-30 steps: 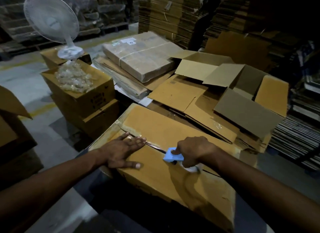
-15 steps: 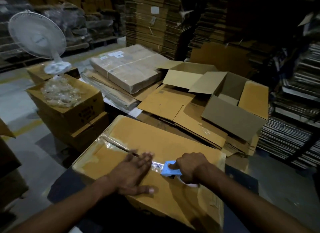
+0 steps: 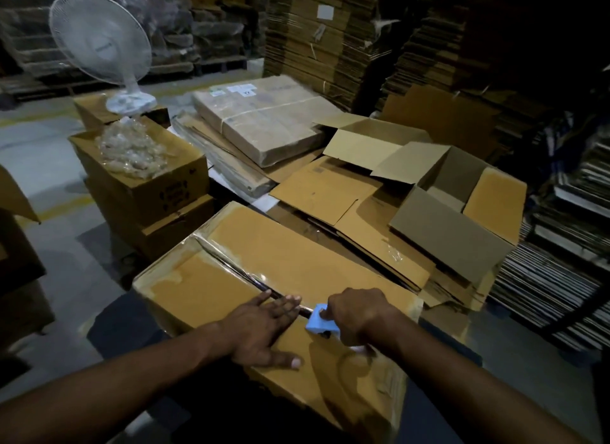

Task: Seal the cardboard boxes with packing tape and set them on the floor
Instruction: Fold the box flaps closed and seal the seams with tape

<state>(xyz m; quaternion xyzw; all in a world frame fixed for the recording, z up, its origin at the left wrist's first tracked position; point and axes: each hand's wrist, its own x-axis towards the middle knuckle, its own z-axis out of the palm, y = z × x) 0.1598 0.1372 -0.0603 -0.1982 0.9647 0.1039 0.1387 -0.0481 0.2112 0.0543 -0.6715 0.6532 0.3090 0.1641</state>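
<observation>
A closed brown cardboard box [image 3: 297, 262] lies in front of me, with clear tape [image 3: 231, 262] shining along its centre seam and over its far edge. My left hand [image 3: 264, 328] lies flat on the lid, fingers straight across the seam. Just to its right, my right hand [image 3: 356, 315] grips a light blue tape dispenser [image 3: 318, 319] that sits on the seam. The roll itself is hidden under that hand.
An open empty box [image 3: 445, 219] stands at the right on flattened cartons [image 3: 323, 192]. Stacked boxes [image 3: 148, 186] with a plastic bag [image 3: 132, 146] and a white fan [image 3: 99, 47] stand at the left. Tall piles of flat cardboard [image 3: 313, 30] fill the back. Grey floor [image 3: 49, 153] lies at the left.
My left hand has slid right along the seam toward the dispenser. My right hand with the dispenser has stayed near the same spot on the seam, while the camera view has shifted.
</observation>
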